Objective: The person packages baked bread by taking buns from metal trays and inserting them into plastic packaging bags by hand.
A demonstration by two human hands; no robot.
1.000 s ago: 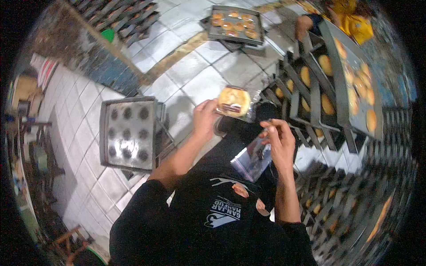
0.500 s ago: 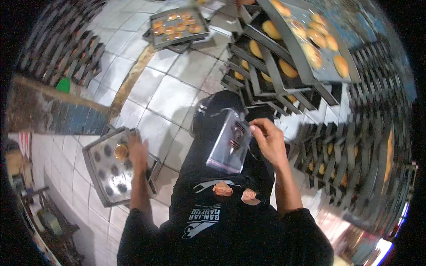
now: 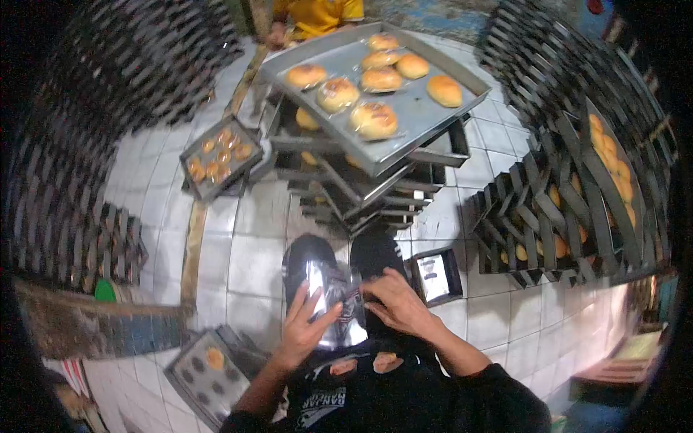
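A clear plastic bag (image 3: 350, 325) with dark and red printing lies across my lap, shining in the light. My left hand (image 3: 307, 328) holds its left side, thumb and fingers curved round the plastic. On the right edge, the bent fingers of my right hand (image 3: 395, 299) pinch the bag. Whether anything sits inside the bag is hard to make out through the glare. Down to the left, a shallow baking tray (image 3: 189, 393) carries one round bun (image 3: 215, 359) among dark round marks.
Ahead, a large tray (image 3: 289, 61) of buns, several wrapped in plastic, tops a crisscross stack. A small tray of buns (image 3: 222, 155) stands left of it. Stacked trays (image 3: 548, 216) rise on the right. A dark box (image 3: 437, 278) lies by my right knee. A person in yellow (image 3: 317, 18) sits beyond.
My left hand has come from the left tray to the bag on my lap. The right hand still grips the bag. My view has shifted, bringing the tray stack to the middle.
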